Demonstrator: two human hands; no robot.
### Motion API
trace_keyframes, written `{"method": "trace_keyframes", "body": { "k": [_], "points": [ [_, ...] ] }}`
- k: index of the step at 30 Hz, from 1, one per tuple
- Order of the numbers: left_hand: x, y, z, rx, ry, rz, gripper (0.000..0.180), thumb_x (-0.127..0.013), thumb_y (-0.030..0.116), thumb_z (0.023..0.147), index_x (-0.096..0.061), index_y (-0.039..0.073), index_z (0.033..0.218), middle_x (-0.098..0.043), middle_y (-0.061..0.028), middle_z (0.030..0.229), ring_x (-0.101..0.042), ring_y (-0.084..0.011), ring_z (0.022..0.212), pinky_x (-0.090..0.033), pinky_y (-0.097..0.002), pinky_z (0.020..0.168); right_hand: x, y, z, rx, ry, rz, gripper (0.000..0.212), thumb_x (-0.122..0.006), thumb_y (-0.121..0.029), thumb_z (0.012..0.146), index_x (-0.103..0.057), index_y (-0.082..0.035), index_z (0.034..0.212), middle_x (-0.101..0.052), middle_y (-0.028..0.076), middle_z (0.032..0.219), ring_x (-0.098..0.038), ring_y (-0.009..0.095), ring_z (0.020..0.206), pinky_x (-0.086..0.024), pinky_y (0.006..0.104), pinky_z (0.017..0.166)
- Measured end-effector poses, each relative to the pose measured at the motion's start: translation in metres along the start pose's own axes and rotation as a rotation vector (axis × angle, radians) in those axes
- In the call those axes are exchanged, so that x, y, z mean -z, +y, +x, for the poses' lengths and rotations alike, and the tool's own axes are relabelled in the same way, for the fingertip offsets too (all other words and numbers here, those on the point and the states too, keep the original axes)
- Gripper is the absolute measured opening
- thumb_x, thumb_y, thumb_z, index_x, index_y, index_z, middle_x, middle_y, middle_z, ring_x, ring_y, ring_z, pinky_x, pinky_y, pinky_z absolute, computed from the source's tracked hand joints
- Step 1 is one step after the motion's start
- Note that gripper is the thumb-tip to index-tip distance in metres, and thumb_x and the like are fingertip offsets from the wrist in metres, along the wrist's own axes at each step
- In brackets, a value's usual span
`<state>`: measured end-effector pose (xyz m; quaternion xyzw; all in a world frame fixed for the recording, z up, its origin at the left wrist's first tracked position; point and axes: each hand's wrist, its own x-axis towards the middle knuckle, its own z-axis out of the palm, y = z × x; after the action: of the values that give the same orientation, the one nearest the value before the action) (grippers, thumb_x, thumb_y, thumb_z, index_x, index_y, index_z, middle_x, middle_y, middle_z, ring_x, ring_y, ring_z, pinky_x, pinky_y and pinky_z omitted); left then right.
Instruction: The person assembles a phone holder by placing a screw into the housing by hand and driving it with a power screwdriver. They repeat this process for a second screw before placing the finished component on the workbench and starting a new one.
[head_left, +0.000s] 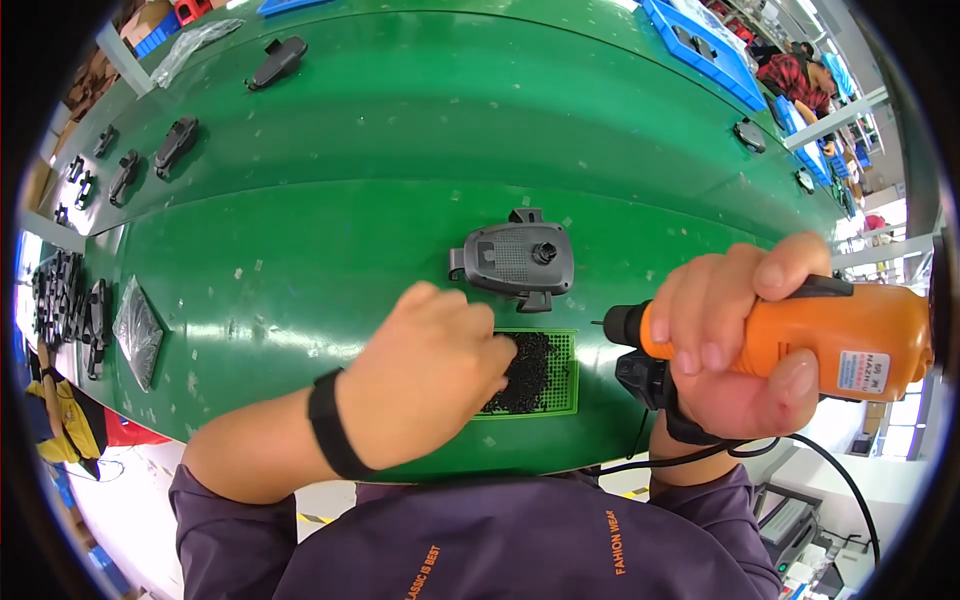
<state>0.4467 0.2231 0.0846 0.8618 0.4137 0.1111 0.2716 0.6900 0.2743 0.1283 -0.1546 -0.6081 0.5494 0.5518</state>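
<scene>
One green tray (566,375), flanked by two grips!
Orange driver (845,325) clamped in the right grip (735,320), tip left clear; left grip (420,370) over black pieces (532,378), closure can't be told; grey holder (513,262) laid beyond the tray, presumably for reach.

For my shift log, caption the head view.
Left grip at a perforated green tray of small black parts; right grip around an orange electric screwdriver.

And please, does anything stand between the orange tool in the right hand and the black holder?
Nothing visible does: only green table shows between the orange tool and the black holder. The left hand and tray are off that line.
</scene>
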Motion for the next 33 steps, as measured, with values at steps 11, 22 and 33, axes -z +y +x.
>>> {"method": "trace_keyframes", "body": {
  "k": [11,22,33],
  "points": [
    [-0.040,-0.012,-0.001,-0.033,0.162,-0.096,0.012,-0.071,0.017,0.082,-0.064,0.009,0.087,-0.055,-0.0056,0.085,-0.056,-0.0260,0.084,-0.042,-0.0384,0.078,-0.037,-0.008,0.023,-0.150,0.069,-0.045,0.049,-0.073,-0.039,0.090,-0.046,-0.007,0.114,-0.056,0.003,0.071,-0.055,0.017,0.057,-0.052,0.0348,0.062],
    [-0.038,-0.014,0.000,-0.125,0.119,0.014,0.014,-0.074,0.020,0.083,-0.067,0.011,0.092,-0.055,-0.0037,0.087,-0.055,-0.0234,0.086,-0.042,-0.0375,0.078,-0.032,0.002,0.022,-0.194,0.087,0.025,0.046,-0.077,-0.033,0.085,-0.048,-0.006,0.109,-0.056,0.003,0.066,-0.056,0.018,0.054,-0.052,0.0360,0.059],
    [-0.027,-0.006,-0.006,-0.044,0.260,-0.222,0.013,-0.077,0.013,0.081,-0.077,0.013,0.093,-0.060,-0.0036,0.089,-0.060,-0.0233,0.082,-0.045,-0.0377,0.074,-0.034,0.000,0.020,-0.159,0.008,0.139,0.045,-0.075,-0.032,0.087,-0.046,-0.007,0.111,-0.057,0.004,0.067,-0.056,0.018,0.053,-0.054,0.0363,0.060]
  ]
}}
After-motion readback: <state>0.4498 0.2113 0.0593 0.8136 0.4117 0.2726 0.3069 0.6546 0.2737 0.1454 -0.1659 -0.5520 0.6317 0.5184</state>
